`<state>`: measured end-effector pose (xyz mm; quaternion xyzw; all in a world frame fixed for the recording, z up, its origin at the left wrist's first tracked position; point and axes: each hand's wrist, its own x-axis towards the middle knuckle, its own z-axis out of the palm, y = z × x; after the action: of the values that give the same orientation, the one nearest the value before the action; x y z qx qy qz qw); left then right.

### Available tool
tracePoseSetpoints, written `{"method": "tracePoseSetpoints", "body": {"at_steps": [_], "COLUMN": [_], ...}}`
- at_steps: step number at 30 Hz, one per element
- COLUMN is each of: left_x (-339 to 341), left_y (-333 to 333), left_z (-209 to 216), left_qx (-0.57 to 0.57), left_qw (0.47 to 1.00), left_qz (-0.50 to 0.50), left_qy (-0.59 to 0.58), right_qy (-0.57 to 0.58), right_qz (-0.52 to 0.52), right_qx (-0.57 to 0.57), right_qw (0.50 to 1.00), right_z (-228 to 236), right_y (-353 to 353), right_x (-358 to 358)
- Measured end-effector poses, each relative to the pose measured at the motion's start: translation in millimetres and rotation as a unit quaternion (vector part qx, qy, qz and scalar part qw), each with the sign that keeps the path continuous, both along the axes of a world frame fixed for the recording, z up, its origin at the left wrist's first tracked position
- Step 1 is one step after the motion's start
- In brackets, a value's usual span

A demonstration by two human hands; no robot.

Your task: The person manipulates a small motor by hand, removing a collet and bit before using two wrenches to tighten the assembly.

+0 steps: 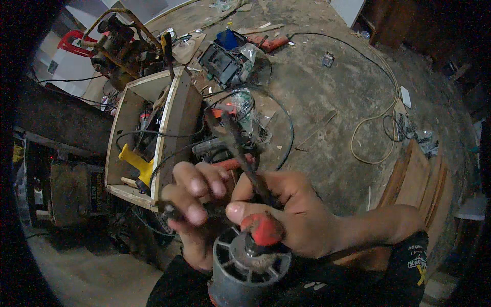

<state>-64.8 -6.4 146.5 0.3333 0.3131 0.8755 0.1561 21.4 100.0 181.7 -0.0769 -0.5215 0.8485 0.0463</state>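
My right hand [302, 215] is closed around a dark metal tool [239, 148] with a forked upper end, its exact kind blurred. A red end piece [263, 228] shows below that thumb; whether it belongs to the tool I cannot tell. Directly under it, a grey cylindrical motor housing [225, 279] with a spoked, vented end stands upright at my lap. Close by on the left, my left hand [197, 197] has its fingers curled, and a small dark piece [169, 209] shows at its fingertips, too blurred to name.
A wooden box [176, 123] holding tools and a yellow-handled tool [138, 162] stands to the left. Beyond it are a rusty machine [120, 51] and an open black case [221, 62]. A corded red power tool [268, 43], cables and wooden boards [409, 174] lie around on the floor.
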Motion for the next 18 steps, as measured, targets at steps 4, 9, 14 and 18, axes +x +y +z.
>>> {"method": "tracePoseSetpoints", "body": {"at_steps": [4,9,14,18], "left_x": [1,-3,8,11], "left_y": [-12,-20,-11,-11], "left_z": [25,15,19,15], "left_qx": [0.124,0.131,-0.032,-0.183], "left_qw": [0.984,0.987,0.991,0.978], "left_qz": [0.130,0.091,0.044,-0.042], "left_qy": [-0.016,0.030,-0.125,-0.094], "right_qy": [-0.091,-0.097,-0.078,-0.064], "right_qz": [-0.009,-0.054,-0.143,-0.196], "right_qx": [-0.037,-0.064,-0.144,-0.119], "right_qw": [0.995,0.992,0.976,0.971], "right_z": [1,5,-1,4], "right_y": [0,-5,-16,-15], "right_x": [4,14,9,12]}}
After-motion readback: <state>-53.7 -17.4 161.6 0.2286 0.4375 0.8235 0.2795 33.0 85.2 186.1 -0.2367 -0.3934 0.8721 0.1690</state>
